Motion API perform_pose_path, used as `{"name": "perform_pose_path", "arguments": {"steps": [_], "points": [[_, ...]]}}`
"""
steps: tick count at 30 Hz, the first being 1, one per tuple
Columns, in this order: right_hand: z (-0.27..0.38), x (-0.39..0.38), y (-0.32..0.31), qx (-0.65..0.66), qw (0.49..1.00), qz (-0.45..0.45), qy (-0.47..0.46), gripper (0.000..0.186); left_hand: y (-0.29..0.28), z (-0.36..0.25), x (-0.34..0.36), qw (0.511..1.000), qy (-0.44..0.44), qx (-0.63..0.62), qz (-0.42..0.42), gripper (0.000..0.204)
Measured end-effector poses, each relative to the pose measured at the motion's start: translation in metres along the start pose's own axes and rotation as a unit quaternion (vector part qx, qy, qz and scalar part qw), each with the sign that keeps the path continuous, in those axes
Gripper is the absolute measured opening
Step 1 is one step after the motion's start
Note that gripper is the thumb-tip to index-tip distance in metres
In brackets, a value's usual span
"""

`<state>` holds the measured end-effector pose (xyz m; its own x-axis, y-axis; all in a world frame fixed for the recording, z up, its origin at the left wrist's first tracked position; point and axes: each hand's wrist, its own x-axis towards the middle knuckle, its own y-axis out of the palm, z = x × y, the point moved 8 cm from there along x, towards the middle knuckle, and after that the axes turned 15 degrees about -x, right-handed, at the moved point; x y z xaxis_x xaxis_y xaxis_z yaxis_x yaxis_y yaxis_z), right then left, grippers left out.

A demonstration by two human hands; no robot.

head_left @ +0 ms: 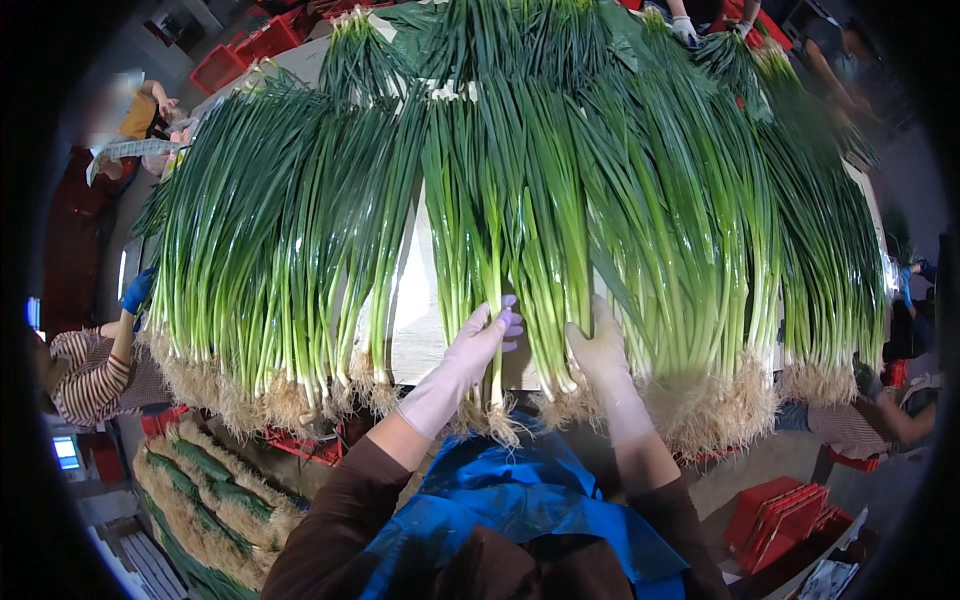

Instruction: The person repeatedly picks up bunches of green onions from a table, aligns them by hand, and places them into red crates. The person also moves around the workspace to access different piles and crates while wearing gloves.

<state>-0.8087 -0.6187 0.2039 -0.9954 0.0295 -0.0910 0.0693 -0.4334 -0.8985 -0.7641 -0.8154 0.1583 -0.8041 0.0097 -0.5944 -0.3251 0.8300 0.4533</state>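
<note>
Long green onions (670, 220) with white lower stalks and tan roots lie side by side across the table, roots toward me. Both my hands wear pale, thin gloves. My left hand (482, 345) is closed around a green onion stalk (496, 385) whose roots hang at the table's near edge. A little to the right, my right hand (602, 350) has its thumb and fingers around stalks beside the middle bunch (540, 335); part of its grip is hidden among them. Between the hands, the roots of this bunch rest near the edge.
A pale strip of tabletop (418, 335) shows left of my left hand. More green onions with dark rooty rows (215, 490) lie below at left. Red crates (780, 525) stand at lower right. Co-workers are around the table, one in a striped sleeve (95, 375) at left.
</note>
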Motion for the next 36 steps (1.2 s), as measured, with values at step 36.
{"name": "perform_pose_path", "arguments": {"steps": [36], "points": [[-0.165, -0.134, -0.225, 0.479, 0.868, -0.13, -0.023, 0.042, 0.005, -0.002, 0.003, 0.923, 0.093, 0.338, -0.156, 0.083]]}}
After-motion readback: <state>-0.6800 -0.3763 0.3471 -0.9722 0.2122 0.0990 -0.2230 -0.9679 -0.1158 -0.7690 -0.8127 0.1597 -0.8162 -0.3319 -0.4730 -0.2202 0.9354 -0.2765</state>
